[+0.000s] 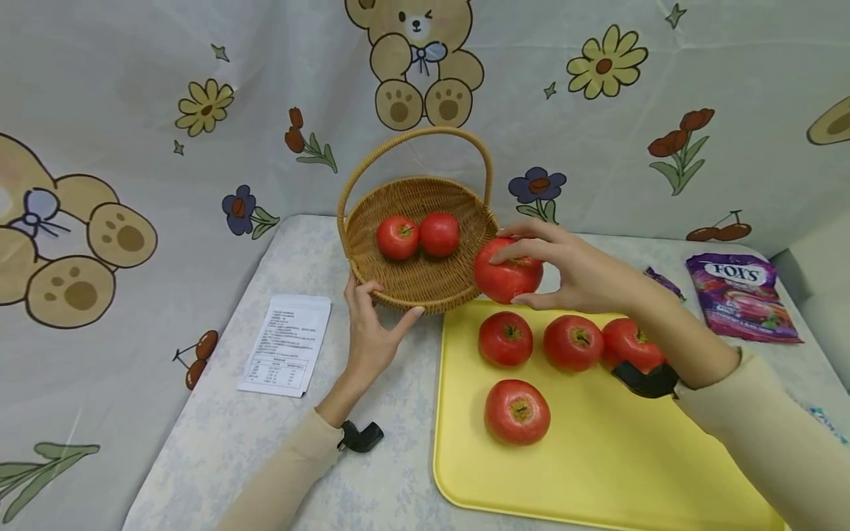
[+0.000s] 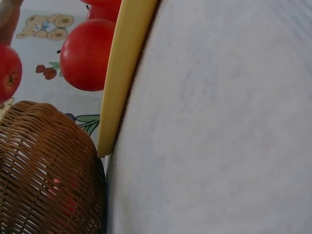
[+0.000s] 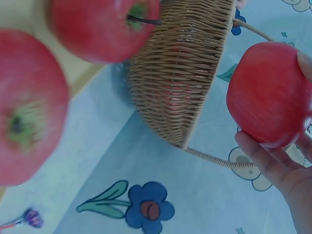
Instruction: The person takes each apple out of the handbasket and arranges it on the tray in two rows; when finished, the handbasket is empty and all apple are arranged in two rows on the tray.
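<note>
Backdrop [image 1: 279, 44]: pale cloth printed with bears and flowers, rising behind a pale patterned surface [image 1: 392, 457]; clock hours count from the wicker basket [image 1: 425, 284], as my head camera sees it.
White packet [image 1: 285, 346]: flat on the surface at 8 o'clock, small print up.
Left grip [image 1: 372, 332]: at 7 o'clock, my fingers and thumb holding the basket's rim.
Basket: at the surface's far side, handle arching over at 12 o'clock.
Two apples [image 1: 398, 240]: red, side by side inside the basket.
Right grip [image 1: 564, 271]: my fingers and thumb closed round a red apple [image 1: 505, 279], held up beside the rim at 3 o'clock.
Yellow tray [image 1: 564, 479]: on the surface at 4 o'clock, bearing four more red apples [image 1: 518, 417], three in a row along its far side, one nearer me.
FOX'S bag [image 1: 740, 296]: purple, at 3 o'clock, well beyond my right grip.
</note>
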Tool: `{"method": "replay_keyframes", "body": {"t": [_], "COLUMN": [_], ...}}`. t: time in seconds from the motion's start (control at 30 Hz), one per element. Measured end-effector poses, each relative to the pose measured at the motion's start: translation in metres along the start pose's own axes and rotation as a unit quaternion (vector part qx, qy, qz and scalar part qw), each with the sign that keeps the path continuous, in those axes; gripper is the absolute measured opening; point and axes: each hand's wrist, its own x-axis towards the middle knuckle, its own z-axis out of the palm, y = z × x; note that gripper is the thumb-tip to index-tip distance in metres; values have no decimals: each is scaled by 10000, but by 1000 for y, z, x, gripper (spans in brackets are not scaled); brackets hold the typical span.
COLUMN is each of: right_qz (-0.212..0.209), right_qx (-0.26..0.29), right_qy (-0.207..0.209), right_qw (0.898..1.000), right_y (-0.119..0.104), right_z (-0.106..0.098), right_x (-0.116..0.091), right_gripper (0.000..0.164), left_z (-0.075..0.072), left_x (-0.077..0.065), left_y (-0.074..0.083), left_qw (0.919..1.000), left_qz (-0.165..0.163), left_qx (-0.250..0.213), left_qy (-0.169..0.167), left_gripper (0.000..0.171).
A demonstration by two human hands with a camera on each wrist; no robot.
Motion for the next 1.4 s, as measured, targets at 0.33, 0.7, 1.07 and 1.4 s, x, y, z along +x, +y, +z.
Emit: {"method": "replay_keyframes", "body": {"t": [0.33,0.7,1.07,1.4], "right_qz": [434,634,1196,1273], "right_qx": [-487,-497,-360,-336], "right_qy": [137,309,500,574], "right_qw": [9978,9963,9909,9896], "right_y": [-6,-16,-24,-19], "right_z": [7,27,56,76], "right_x": [-67,-124,-170,-186], "right_gripper": [64,72,80,79], "left_z": [0,2,4,3], "left_x": [1,-1,-1,0], "left_y": [2,1,1,-1], "left_qw": [10000,10000,9999,9999], "left_qz": [-13,-74,-139,-109], "left_qx": [7,-56,-99,-102], "left_qy": [-7,-28,-25,-14], "left_gripper": [64,64,64,63]}}
